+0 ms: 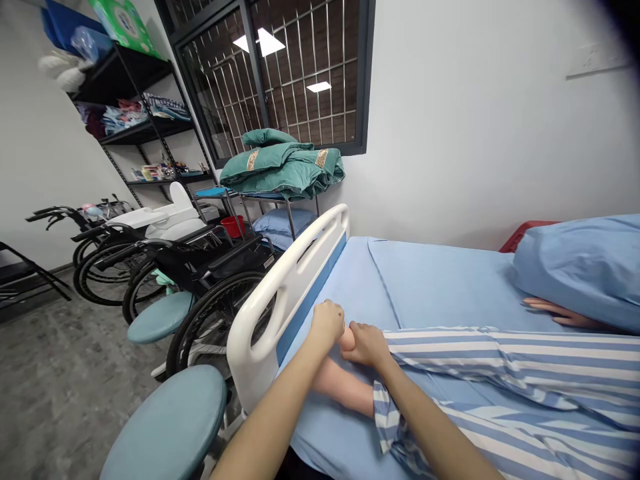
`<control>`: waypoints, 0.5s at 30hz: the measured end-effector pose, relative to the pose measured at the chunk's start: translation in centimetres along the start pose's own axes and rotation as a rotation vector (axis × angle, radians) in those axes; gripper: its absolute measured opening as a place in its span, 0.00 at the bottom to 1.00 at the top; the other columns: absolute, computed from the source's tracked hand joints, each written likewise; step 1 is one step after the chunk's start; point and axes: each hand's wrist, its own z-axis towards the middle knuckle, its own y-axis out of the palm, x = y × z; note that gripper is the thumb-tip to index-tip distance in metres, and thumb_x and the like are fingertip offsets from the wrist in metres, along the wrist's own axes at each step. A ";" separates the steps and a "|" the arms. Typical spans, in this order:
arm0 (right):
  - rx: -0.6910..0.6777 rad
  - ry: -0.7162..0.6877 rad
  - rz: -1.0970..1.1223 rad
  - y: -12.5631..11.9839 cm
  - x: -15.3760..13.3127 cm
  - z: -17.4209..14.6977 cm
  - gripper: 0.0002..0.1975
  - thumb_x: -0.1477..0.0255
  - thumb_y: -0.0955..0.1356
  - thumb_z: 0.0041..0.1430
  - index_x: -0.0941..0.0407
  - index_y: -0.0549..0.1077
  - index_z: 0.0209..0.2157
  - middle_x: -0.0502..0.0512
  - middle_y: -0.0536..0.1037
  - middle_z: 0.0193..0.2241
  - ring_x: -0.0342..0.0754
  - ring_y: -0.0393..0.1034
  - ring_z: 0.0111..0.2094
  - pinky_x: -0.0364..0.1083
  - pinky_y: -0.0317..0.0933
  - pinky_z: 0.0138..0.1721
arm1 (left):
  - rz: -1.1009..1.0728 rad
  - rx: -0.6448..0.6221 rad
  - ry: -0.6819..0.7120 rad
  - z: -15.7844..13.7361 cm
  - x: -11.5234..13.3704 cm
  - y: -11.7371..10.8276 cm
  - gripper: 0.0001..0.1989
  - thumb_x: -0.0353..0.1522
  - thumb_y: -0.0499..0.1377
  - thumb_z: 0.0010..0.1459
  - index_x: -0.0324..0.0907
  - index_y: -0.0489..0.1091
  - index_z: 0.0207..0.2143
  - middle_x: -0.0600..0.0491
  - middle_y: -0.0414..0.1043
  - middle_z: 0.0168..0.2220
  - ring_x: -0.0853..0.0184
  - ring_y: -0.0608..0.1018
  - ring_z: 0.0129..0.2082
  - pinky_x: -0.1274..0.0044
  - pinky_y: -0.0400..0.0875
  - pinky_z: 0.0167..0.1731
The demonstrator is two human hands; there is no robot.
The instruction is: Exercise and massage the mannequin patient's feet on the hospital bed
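A care manikin in blue-and-white striped trousers [450, 347] lies on the bed. My left hand [329, 322] is closed around the toe end of its far foot [347, 339], close to the footboard. Just to the right, my right hand [369, 345] wraps the same leg around the ankle, fingers curled over it. Between my two hands a small patch of smooth pink skin shows; the rest of that foot is hidden. The nearer lower leg [345, 388] lies bare below my hands, its foot covered by my left forearm. Its trouser cuff [386, 417] is bunched up.
A white footboard [260, 300] stands left of my hands. Beyond it are wheelchairs [220, 267], round blue stools [170, 427] and a black shelf [135, 133]. Green folded bedding [285, 167] sits under the window. A blue cover [580, 267] and manikin hand [570, 313] lie right.
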 end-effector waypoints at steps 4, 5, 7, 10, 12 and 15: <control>0.004 0.001 -0.003 0.0 0.0 0.0 0.22 0.55 0.64 0.38 0.56 0.63 0.31 0.55 0.71 0.28 0.51 0.65 0.30 0.44 0.49 0.28 | -0.074 0.031 -0.058 -1.1 -1.3 0.4 0.18 0.32 0.42 0.53 0.37 0.62 0.44 0.44 0.69 0.35 0.62 0.72 0.34 0.73 0.65 0.31; 0.001 0.006 -0.001 0.0 0.0 0.0 0.22 0.55 0.64 0.39 0.57 0.63 0.31 0.56 0.71 0.28 0.51 0.66 0.30 0.44 0.49 0.28 | -0.091 0.038 -0.059 -1.3 -1.6 0.5 0.20 0.33 0.41 0.53 0.37 0.59 0.47 0.44 0.69 0.35 0.62 0.72 0.34 0.72 0.65 0.31; -0.004 0.009 0.004 -0.1 0.0 0.0 0.22 0.55 0.64 0.39 0.57 0.63 0.31 0.56 0.71 0.28 0.51 0.66 0.30 0.44 0.49 0.28 | -0.104 0.041 -0.055 -1.7 -2.0 0.8 0.22 0.34 0.42 0.53 0.35 0.54 0.50 0.44 0.70 0.35 0.60 0.72 0.35 0.72 0.65 0.32; -0.002 0.006 0.011 -0.1 0.0 0.0 0.21 0.55 0.64 0.39 0.57 0.62 0.31 0.56 0.71 0.28 0.51 0.66 0.30 0.44 0.49 0.28 | -0.094 0.020 -0.083 -1.8 -1.9 1.0 0.25 0.34 0.44 0.51 0.31 0.52 0.51 0.42 0.70 0.36 0.60 0.72 0.36 0.72 0.65 0.32; -0.005 0.010 0.014 0.0 0.0 0.1 0.21 0.55 0.64 0.39 0.57 0.62 0.31 0.55 0.71 0.28 0.51 0.66 0.30 0.44 0.49 0.28 | -0.072 0.014 -0.106 -1.8 -1.5 0.9 0.26 0.34 0.45 0.51 0.30 0.52 0.51 0.41 0.70 0.36 0.60 0.72 0.36 0.73 0.65 0.32; -0.003 0.008 0.013 0.1 0.0 0.1 0.21 0.55 0.64 0.39 0.56 0.62 0.30 0.56 0.71 0.28 0.51 0.65 0.29 0.44 0.49 0.28 | -0.040 0.021 -0.113 -1.6 -0.9 0.6 0.26 0.35 0.46 0.51 0.29 0.52 0.51 0.40 0.69 0.35 0.61 0.72 0.35 0.74 0.64 0.32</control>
